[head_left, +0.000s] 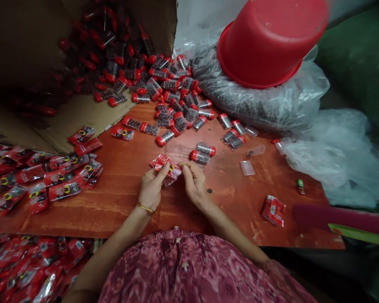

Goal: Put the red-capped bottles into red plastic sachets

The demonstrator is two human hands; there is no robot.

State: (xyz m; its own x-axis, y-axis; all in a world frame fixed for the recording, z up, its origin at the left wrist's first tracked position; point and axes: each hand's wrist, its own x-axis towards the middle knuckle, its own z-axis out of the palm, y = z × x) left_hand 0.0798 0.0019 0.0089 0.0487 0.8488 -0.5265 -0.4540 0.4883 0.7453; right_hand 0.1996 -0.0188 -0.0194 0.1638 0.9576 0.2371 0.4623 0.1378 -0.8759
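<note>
My left hand and my right hand meet over the red-brown table. Both pinch a small red and clear packet held between them, just above the tabletop. Two red-capped clear tubes with dark contents lie right behind the packet. Many more such tubes spill from an open cardboard box at the back left. A heap of filled red packets lies left of my left hand.
An upturned red bucket rests on a clear plastic bag of dark contents at the back right. An empty clear sleeve and a folded red packet lie right. More red packets pile below the table's front edge.
</note>
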